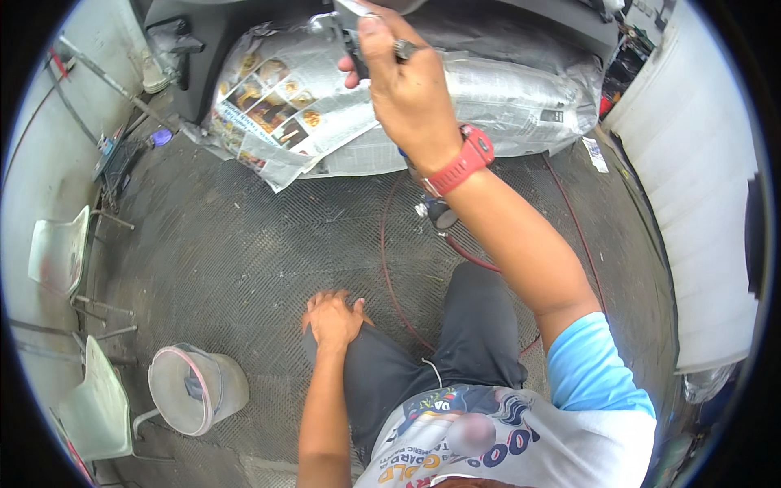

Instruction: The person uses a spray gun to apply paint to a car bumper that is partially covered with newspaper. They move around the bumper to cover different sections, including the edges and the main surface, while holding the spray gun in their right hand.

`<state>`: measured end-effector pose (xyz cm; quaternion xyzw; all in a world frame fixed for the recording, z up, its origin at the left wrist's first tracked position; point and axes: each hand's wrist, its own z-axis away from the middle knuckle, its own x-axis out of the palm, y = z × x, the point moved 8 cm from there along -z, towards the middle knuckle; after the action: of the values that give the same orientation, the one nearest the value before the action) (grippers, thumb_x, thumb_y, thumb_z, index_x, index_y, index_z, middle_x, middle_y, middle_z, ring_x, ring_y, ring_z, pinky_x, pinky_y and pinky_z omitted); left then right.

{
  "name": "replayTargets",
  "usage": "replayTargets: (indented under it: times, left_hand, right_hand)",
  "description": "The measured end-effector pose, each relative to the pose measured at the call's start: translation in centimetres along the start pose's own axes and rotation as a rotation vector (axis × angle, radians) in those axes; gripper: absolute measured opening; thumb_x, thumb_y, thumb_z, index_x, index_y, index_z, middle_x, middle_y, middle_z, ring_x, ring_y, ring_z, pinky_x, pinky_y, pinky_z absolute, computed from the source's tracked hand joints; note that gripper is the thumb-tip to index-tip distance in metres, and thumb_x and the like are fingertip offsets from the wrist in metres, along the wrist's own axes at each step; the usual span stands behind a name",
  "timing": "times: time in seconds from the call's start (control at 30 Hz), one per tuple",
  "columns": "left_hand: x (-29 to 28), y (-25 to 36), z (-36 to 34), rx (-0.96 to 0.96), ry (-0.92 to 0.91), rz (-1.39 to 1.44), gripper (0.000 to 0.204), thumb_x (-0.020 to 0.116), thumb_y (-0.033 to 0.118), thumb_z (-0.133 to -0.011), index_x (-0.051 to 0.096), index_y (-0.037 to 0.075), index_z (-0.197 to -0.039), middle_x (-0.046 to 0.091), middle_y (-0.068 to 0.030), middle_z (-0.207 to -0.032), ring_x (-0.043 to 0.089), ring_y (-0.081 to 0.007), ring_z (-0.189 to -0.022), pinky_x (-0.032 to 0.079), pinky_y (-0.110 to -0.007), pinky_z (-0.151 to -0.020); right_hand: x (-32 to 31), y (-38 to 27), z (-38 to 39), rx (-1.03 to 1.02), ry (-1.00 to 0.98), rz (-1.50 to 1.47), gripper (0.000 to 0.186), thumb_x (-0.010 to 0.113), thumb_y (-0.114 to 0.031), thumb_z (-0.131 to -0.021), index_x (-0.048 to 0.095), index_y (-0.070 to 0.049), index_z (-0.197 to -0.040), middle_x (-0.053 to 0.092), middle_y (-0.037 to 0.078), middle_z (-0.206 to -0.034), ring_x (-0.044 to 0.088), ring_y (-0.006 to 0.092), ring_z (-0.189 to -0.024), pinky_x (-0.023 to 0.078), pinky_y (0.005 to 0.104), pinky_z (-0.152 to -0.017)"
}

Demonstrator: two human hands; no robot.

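Note:
My right hand is closed around a silver and black spray gun at the top middle, its nozzle end pointing left. A red watch is on that wrist. Behind and below the hand is a long shape wrapped in newspaper, under a dark grey vehicle panel. My left hand lies flat on my left knee, fingers stretched out, holding nothing. Under my right forearm a round fitting with a red hose shows in part.
Thin red hose loops over the ridged dark floor. A whitish bucket stands at the lower left, beside two pale chairs along the left wall. A white panel bounds the right side. A paper scrap lies near it.

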<state>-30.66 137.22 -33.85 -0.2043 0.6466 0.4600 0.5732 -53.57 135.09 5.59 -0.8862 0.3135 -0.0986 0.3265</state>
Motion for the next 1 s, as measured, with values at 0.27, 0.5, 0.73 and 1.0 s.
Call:
replayTargets:
  times: [0.27,0.5,0.73,1.0]
  left_hand:
    - [-0.3,-0.2,-0.4,-0.053,-0.027,0.005,0.049,0.079,0.049,-0.094,0.082,0.012,-0.126,0.074,-0.0141,-0.140,0.063,-0.0328,-0.135,0.040,-0.048,-0.122]
    - [0.6,-0.7,-1.4,-0.047,-0.044,-0.032,0.047,0.077,0.053,-0.094,0.083,0.019,-0.126,0.076,-0.0109,-0.136,0.063,-0.0333,-0.135,0.052,-0.062,-0.110]
    - [-0.1,1.0,-2.1,-0.068,-0.068,-0.023,0.049,0.078,0.049,-0.094,0.082,0.013,-0.126,0.076,-0.0139,-0.136,0.063,-0.0345,-0.137,0.041,-0.050,-0.121]
    - [0.8,1.5,-2.6,-0.032,-0.033,-0.037,0.047,0.080,0.047,-0.094,0.082,0.011,-0.125,0.076,-0.0182,-0.134,0.064,-0.0356,-0.135,0.042,-0.049,-0.121]
  right_hand:
    - [2.3,-1.0,-3.7,0.178,-0.128,-0.219,0.056,0.046,-0.052,-0.118,0.065,-0.007,-0.146,0.076,0.005,-0.092,0.069,0.0081,-0.069,0.046,0.0223,-0.044]
    - [-15.1,-3.4,-1.1,0.205,0.182,0.265,0.058,0.046,-0.054,-0.117,0.070,-0.003,-0.131,0.080,0.012,-0.093,0.077,0.0133,-0.078,0.049,0.0234,-0.045]
    - [-31.5,-5.6,1.5,0.288,0.351,0.471,0.061,0.043,-0.055,-0.118,0.066,-0.003,-0.139,0.079,0.011,-0.096,0.076,0.0143,-0.081,0.048,0.0230,-0.048]
    - [-45.4,-5.6,1.1,0.302,0.514,0.550,0.059,0.044,-0.055,-0.117,0.067,-0.002,-0.130,0.079,0.012,-0.096,0.077,0.0147,-0.078,0.049,0.0242,-0.045]
